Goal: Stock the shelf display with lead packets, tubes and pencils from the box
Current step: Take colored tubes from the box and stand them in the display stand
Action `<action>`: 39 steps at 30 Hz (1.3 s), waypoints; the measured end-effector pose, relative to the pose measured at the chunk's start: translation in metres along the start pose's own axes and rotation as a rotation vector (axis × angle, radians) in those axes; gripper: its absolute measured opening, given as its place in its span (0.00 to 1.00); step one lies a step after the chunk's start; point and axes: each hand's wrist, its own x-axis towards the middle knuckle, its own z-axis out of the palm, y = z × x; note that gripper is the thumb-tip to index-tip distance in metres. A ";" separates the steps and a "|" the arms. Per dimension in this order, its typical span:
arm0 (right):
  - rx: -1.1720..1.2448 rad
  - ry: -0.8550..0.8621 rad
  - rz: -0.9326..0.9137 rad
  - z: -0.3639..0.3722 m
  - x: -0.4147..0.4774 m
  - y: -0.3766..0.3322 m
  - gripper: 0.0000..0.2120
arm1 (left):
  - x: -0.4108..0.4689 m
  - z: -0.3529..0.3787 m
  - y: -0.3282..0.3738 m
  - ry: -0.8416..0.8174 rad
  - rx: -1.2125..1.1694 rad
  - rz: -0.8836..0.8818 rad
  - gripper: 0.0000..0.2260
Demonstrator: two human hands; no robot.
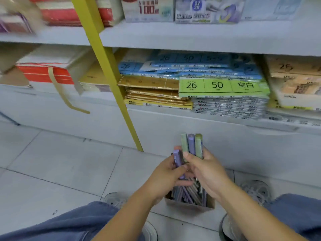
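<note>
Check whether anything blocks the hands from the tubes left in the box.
Nothing visible does. The left hand and right hand, gripping purple and green tubes, are directly above the small open cardboard box holding the remaining tubes.

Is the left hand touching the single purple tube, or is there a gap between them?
Touching. In the head view the left hand pinches the single purple tube, its thumb lying across the tube's lower part.

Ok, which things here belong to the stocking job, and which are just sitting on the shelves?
In the job: left hand holding a purple tube; right hand gripping three tubes; box on the floor with more tubes.
Just there: green paper pack; blue packs; gold packs; yellow post.
</note>
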 end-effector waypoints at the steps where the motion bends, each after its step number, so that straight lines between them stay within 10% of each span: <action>1: -0.046 -0.003 -0.040 0.002 -0.004 -0.011 0.10 | -0.003 0.000 0.011 0.005 0.017 0.030 0.14; 25: -0.448 -0.368 -0.379 0.039 -0.001 -0.222 0.28 | -0.011 0.007 0.231 0.021 0.101 0.428 0.19; 30: -0.532 -0.398 -0.370 0.040 0.005 -0.233 0.18 | -0.004 0.001 0.238 0.063 0.069 0.473 0.19; 39: -0.805 -0.029 -0.692 0.030 0.004 -0.248 0.12 | -0.004 -0.001 0.251 0.014 -0.165 0.500 0.19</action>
